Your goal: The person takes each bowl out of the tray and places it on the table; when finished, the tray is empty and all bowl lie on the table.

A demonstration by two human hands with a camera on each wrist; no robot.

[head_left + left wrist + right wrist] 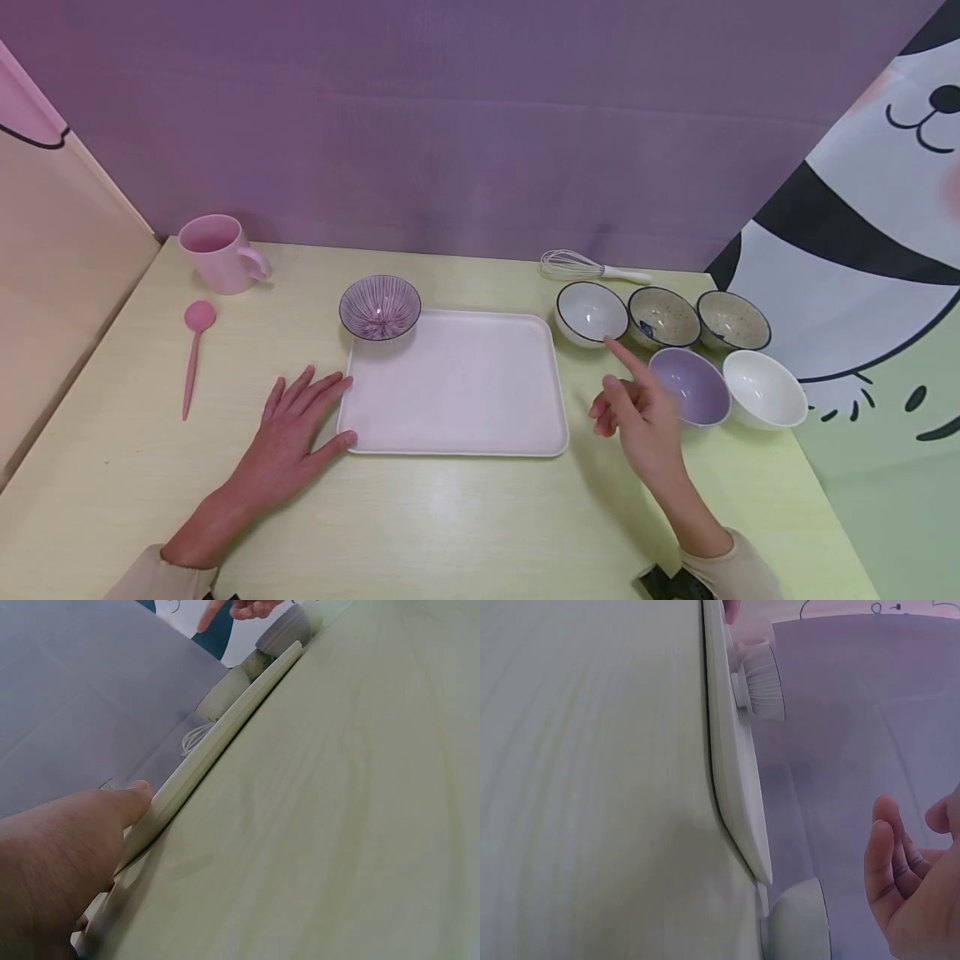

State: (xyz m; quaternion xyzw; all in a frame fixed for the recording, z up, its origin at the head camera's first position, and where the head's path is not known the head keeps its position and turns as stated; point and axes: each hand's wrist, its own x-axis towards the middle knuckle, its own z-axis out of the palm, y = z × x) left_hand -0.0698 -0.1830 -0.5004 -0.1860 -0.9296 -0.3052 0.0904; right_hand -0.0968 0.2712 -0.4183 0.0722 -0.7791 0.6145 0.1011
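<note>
My left hand (pixel 288 437) lies with spread, fairly straight fingers along the left edge of a white rectangular tray (pixel 457 383); in the left wrist view its thumb (pixel 135 799) is at the tray's rim. A purple-striped bowl (pixel 380 308) stands at the tray's far left corner. To the tray's right, my right hand (pixel 647 425) is raised, holding nothing. Its index finger points forward, its tip overlapping the near rim of a white bowl with a dark rim (pixel 592 310). In the right wrist view the other fingers (pixel 881 862) are loosely bent.
Right of the white bowl stand two speckled beige bowls (pixel 664 317), with a lilac bowl (pixel 693 387) and a plain white bowl (pixel 767 387) nearer. A whisk (pixel 592 267) lies behind them. At the left are a pink mug (pixel 217 258) and a pink spoon (pixel 197 346). A purple cloth (pixel 450 125) hangs behind.
</note>
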